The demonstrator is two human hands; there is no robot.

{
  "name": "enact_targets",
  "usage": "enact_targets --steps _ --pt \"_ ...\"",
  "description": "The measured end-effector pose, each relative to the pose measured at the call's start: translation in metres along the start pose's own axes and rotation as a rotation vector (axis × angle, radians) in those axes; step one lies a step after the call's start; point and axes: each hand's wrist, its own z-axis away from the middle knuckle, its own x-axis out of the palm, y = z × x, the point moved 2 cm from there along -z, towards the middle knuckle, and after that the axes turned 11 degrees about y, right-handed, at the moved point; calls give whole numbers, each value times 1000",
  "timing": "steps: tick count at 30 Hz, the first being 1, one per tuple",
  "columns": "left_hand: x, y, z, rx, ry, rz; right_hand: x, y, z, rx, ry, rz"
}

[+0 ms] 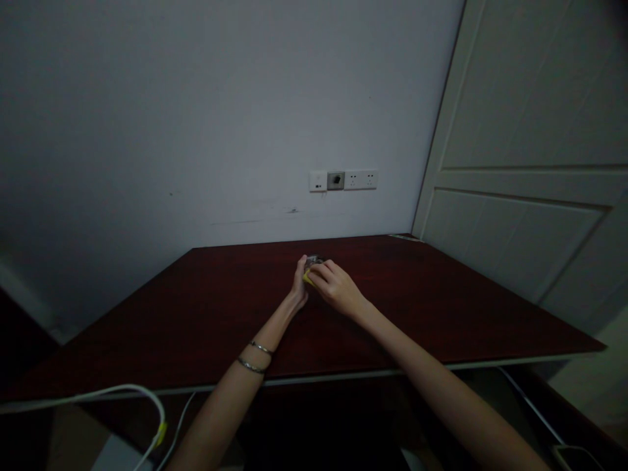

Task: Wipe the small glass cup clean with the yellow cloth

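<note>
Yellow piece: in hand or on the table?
In hand: the yellow piece shows beneath the bent fingers of the right hand, beside the left hand.

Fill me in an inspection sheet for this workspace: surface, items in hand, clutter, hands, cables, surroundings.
Surface: dark red table with a pale near edge.
Items in hand: small dark item and yellow piece, together; too small to identify.
Clutter: pale object below the table's near edge, lower left; cannot tell what.
Hands: left hand holds the dark item; right hand has its fingers at both pieces, exact grip hidden.
Cables: white cable looping at the near-left edge, with a yellow tag; thinner one beside it.
Surroundings: pale wall, sockets, panelled door at right.
</note>
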Motion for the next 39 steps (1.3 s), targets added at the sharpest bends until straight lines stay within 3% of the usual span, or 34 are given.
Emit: enact_targets --steps 4,8,13,22,27,30,39 --pt "-2 0 -2 83 -63 -187 -9 6 -10 -68 -85 34" --pt "-6 -2 -5 125 -26 -406 -21 18 -21 -92 -161 43" --pt "-7 -3 -5 182 -13 -522 -32 34 -31 -116 -223 -6" --pt "-4 -1 1 109 -67 -489 -44 60 -36 -79 -113 -181" --pt "-4 -6 0 67 -75 -491 -42 44 -32 -255 -228 -188" --pt "-3 -7 1 39 -86 -495 -37 42 -28 -281 -264 -190" --pt "4 1 10 -28 -172 -389 -33 65 -21 -95 -190 -314"
